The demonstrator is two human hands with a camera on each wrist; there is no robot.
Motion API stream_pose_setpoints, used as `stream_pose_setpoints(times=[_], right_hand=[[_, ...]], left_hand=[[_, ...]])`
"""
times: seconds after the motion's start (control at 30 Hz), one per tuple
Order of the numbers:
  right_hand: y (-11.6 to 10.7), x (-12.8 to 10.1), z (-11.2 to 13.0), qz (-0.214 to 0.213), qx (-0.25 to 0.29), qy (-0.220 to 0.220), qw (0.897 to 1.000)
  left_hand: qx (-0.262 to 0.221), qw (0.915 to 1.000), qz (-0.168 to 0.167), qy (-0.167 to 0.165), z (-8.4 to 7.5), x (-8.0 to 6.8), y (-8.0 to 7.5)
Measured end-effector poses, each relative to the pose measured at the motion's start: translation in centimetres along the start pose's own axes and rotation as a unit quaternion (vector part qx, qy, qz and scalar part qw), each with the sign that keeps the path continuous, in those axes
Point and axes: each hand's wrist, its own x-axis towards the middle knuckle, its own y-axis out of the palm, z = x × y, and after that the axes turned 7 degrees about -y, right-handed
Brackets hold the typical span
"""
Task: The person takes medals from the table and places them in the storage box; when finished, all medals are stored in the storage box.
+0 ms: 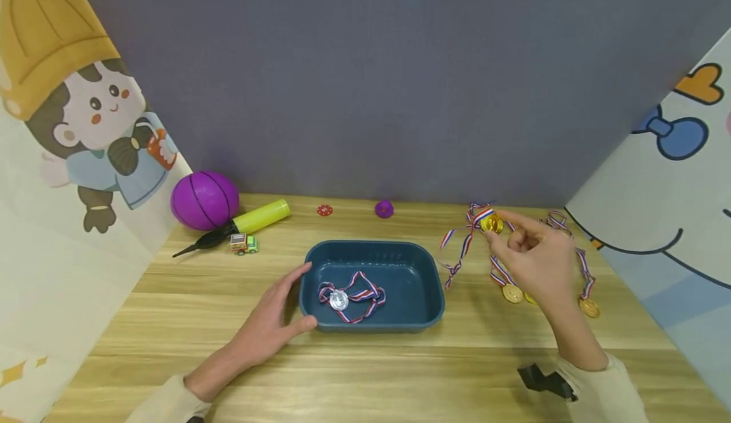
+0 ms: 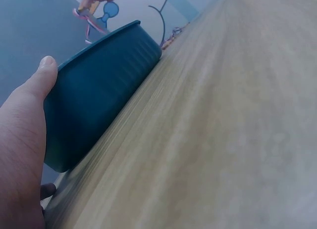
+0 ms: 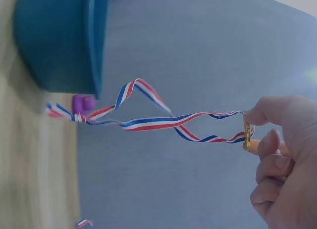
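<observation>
My right hand point(image 1: 539, 255) pinches a gold medal point(image 1: 491, 222) by its edge between thumb and fingers, above the right side of the table. Its red, white and blue ribbon point(image 3: 153, 124) hangs down in a loop, knotted near the lower end. At the left end of a dark teal bin point(image 1: 371, 329), my left hand point(image 1: 268, 321) spreads with extended fingers and the thumb at the near corner. In the left wrist view the thumb point(image 2: 47, 70) lies at the rim. A silver medal point(image 1: 339, 300) with a tangled striped ribbon point(image 1: 365, 295) lies inside the bin.
More gold medals point(image 1: 513, 293) with ribbons lie at the right. Along the back stand a purple ball point(image 1: 205, 200), a yellow pump point(image 1: 261, 217), a red chip point(image 1: 324, 210) and a small purple object point(image 1: 384, 208). A toy truck point(image 1: 243, 244) sits front of the pump.
</observation>
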Motion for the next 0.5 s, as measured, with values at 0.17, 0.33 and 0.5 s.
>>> stream_pose_setpoints(times=[0.17,0.33,0.5], right_hand=[[-0.6,0.1,1.3,-0.015,0.003,0.011,1.000],[-0.7,0.3,2.4,-0.037,0.027,-0.013,0.999],[-0.5,0.5,3.8,-0.047,0.081,-0.033,0.995]], left_hand=[[-0.002,1.0000,0.000,-0.001,-0.1,0.0,0.0],[-0.003,1.0000,0.000,0.001,0.0,0.0,0.1],[0.000,1.0000,-0.002,0.002,0.1,0.0,0.1]])
